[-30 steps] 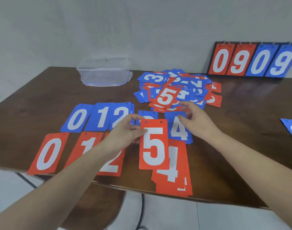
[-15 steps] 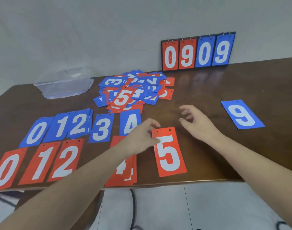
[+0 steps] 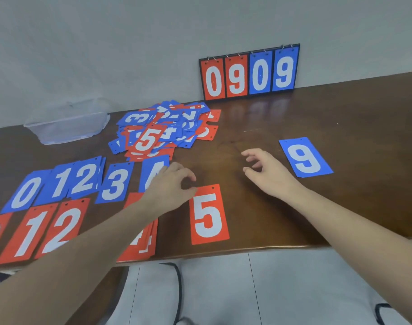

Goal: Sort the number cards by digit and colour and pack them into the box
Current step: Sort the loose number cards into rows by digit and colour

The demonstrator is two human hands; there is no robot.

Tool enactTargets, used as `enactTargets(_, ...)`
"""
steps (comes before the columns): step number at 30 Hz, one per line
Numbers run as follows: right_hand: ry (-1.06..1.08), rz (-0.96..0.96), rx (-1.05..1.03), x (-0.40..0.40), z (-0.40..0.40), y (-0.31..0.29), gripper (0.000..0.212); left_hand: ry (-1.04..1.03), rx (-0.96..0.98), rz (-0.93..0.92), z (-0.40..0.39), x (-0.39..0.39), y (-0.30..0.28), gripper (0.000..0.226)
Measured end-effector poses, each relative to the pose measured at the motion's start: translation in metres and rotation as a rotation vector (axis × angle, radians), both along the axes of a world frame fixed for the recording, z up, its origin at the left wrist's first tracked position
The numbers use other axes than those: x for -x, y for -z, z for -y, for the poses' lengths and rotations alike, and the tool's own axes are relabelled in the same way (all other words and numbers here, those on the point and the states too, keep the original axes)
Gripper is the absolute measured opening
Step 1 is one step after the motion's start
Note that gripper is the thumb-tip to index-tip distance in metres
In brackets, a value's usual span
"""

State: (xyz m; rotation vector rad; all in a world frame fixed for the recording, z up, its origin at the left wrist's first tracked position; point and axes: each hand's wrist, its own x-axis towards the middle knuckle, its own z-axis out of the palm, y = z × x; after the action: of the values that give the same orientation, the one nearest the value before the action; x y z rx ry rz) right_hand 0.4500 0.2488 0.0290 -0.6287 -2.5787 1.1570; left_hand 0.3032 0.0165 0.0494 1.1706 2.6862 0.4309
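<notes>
On the table [image 3: 341,118], the sorted rows start at the far left, and the clear box [image 3: 66,127] waits behind them. The left hand [image 3: 170,188] has just let go of the red 5 card [image 3: 208,214]; its grip is loose and empty, fingertips just beside the card's top corner. That starts the red fives spot. The right hand [image 3: 268,172] hovers open, holding nothing, nearer the blue 9 card [image 3: 305,158].

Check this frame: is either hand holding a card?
No. The left hand and the right hand both hover with loosely curled fingers, holding nothing, and the red 5 card lies flat on the table.
</notes>
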Motion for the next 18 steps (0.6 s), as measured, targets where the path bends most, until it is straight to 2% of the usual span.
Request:
enactTargets(6,-0.001,0.008,-0.018,0.017,-0.008,0.002,0.033,-0.039,-0.069,-0.06,0.0,0.036,-0.005,0.019)
enactTargets(14,0.005,0.024,-0.039,0.081,0.004,-0.003,0.028,-0.16,-0.208,0.031,0.013,0.12,0.0,0.028)
enactTargets(18,0.003,0.044,-0.073,0.127,0.012,-0.005,0.028,-0.253,-0.179,0.062,0.018,0.172,0.001,0.039)
